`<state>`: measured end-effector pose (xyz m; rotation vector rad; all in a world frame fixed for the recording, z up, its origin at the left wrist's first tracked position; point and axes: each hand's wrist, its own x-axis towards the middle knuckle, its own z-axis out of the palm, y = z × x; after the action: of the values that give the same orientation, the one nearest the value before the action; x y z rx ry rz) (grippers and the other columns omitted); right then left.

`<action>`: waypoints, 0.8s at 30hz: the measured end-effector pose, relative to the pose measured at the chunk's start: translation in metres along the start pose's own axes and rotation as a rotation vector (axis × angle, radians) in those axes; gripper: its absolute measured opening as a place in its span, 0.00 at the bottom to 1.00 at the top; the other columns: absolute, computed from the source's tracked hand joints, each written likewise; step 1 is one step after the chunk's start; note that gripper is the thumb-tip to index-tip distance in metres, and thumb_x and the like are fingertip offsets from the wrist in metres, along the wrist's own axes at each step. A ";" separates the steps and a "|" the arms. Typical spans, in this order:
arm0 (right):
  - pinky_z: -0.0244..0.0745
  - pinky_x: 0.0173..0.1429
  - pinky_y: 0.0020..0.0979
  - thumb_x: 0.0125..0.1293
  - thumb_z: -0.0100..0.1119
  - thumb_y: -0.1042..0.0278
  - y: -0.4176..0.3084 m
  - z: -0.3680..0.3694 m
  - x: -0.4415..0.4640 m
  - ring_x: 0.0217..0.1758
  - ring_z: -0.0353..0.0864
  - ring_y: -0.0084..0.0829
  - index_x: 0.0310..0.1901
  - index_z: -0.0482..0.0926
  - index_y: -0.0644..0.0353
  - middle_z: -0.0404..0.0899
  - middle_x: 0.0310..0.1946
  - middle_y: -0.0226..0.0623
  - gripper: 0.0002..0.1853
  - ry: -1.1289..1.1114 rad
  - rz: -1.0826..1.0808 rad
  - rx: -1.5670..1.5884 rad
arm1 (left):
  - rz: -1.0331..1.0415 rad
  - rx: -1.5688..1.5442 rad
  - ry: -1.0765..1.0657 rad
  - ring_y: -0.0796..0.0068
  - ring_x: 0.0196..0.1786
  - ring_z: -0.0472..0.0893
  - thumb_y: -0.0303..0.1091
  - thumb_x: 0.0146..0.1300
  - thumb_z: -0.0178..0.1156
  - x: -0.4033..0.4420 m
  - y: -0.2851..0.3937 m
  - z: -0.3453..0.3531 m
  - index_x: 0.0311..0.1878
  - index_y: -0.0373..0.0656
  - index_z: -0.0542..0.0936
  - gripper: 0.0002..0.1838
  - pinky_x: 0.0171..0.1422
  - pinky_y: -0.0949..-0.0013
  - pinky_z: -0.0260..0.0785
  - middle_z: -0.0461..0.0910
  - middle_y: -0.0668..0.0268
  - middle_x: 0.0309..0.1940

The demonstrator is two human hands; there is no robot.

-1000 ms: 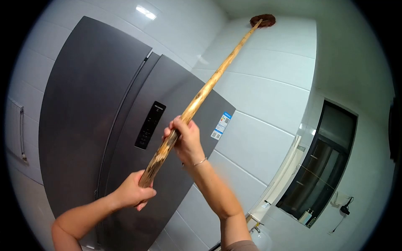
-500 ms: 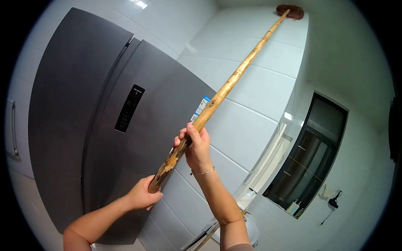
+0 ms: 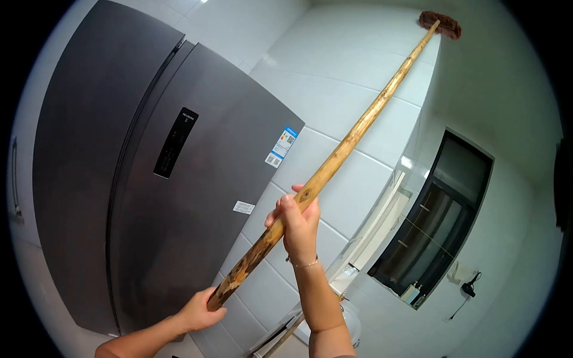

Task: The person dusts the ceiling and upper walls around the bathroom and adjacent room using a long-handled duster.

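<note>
A long-handled broom with a rough wooden pole (image 3: 352, 137) slants from lower left to upper right. Its reddish-brown, bristly head (image 3: 444, 28) is high up by the top corner of the tiled wall; whether it touches the tiles is hard to tell. My left hand (image 3: 199, 311) is closed round the dark lower end of the pole. Higher up, my right hand (image 3: 300, 225), with a thin bracelet at the wrist, grips the pole just below a knot.
A tall dark grey refrigerator (image 3: 197, 197) stands to the left, close to the pole. White tiles (image 3: 352, 77) cover the wall behind. To the right are a dark-framed window (image 3: 439, 215), a hanging black plug (image 3: 471, 285) and a white basin (image 3: 349, 325) below.
The broom's head has shifted right and slightly down, toward the wall corner. Both hands have moved lower in view, still gripping the pole, and the view has shifted a little.
</note>
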<state>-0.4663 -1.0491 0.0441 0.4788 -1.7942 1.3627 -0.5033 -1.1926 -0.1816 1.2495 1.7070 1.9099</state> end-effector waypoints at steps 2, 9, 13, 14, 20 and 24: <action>0.74 0.25 0.31 0.64 0.54 0.70 0.011 0.001 -0.008 0.19 0.75 0.31 0.50 0.56 0.67 0.70 0.27 0.37 0.20 -0.017 0.011 0.011 | -0.010 -0.026 0.020 0.83 0.29 0.69 0.31 0.53 0.61 -0.009 -0.005 0.002 0.41 0.36 0.72 0.14 0.35 0.73 0.66 0.70 0.71 0.25; 0.74 0.24 0.30 0.63 0.54 0.70 0.013 0.008 0.010 0.19 0.74 0.30 0.51 0.57 0.67 0.69 0.27 0.37 0.20 -0.044 0.029 0.044 | 0.046 -0.102 0.076 0.83 0.18 0.70 0.28 0.53 0.62 -0.011 0.007 0.006 0.31 0.42 0.69 0.09 0.21 0.74 0.64 0.69 0.73 0.19; 0.73 0.23 0.29 0.62 0.54 0.71 0.012 0.019 0.040 0.17 0.73 0.30 0.50 0.58 0.67 0.69 0.27 0.38 0.20 -0.074 0.018 0.093 | -0.127 -0.184 0.010 0.85 0.21 0.69 0.29 0.55 0.59 -0.008 0.037 -0.006 0.36 0.38 0.68 0.10 0.24 0.74 0.64 0.68 0.72 0.21; 0.73 0.23 0.28 0.61 0.55 0.73 0.010 0.024 0.048 0.18 0.71 0.26 0.50 0.57 0.68 0.68 0.24 0.34 0.21 -0.075 0.025 0.119 | -0.124 -0.189 0.014 0.85 0.21 0.69 0.29 0.55 0.59 -0.006 0.047 -0.008 0.36 0.38 0.68 0.10 0.24 0.74 0.64 0.68 0.72 0.21; 0.72 0.21 0.29 0.58 0.56 0.73 0.012 0.036 0.111 0.17 0.72 0.27 0.50 0.57 0.68 0.67 0.23 0.36 0.23 -0.124 0.064 0.152 | -0.063 -0.284 0.008 0.79 0.11 0.69 0.24 0.55 0.57 0.019 0.101 -0.031 0.32 0.40 0.64 0.10 0.13 0.73 0.60 0.67 0.69 0.15; 0.71 0.21 0.30 0.59 0.56 0.71 0.014 0.049 0.164 0.18 0.72 0.26 0.40 0.65 0.64 0.67 0.22 0.33 0.13 -0.122 0.094 0.118 | -0.024 -0.271 0.022 0.78 0.10 0.69 0.23 0.54 0.56 0.051 0.131 -0.056 0.32 0.40 0.63 0.10 0.12 0.72 0.58 0.67 0.68 0.15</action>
<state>-0.5929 -1.0618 0.1602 0.5572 -1.8612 1.5400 -0.5329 -1.2270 -0.0376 1.1037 1.4065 2.0642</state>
